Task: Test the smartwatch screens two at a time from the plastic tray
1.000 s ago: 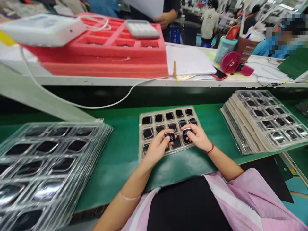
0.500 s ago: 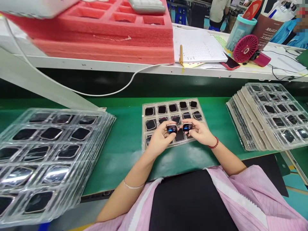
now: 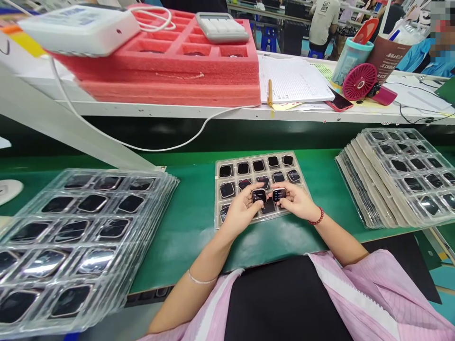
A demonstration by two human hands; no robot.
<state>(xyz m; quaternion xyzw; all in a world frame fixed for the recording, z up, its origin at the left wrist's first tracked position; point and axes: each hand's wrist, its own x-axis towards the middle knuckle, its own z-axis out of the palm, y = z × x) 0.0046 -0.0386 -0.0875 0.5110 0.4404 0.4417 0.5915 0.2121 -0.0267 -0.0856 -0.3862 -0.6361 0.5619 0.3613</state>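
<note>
**Left watch (image 3: 259, 195) and right watch (image 3: 279, 194) are showing darker screens**

Left hand (image 3: 239, 213) and right hand (image 3: 297, 202) are each clamping one between thumb and fingers, at twelve o'clock above the tray (image 3: 217, 201); the earlier bright blue patches are no longer showing. Farther, at eleven o'clock, more red foam (image 3: 170, 92) is coming into view.

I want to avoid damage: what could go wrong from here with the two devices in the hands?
The left device and right device sit close, so they may knock together. Each is held by the fingers of the left hand or right hand; a slip might drop it onto the tray below.
</note>
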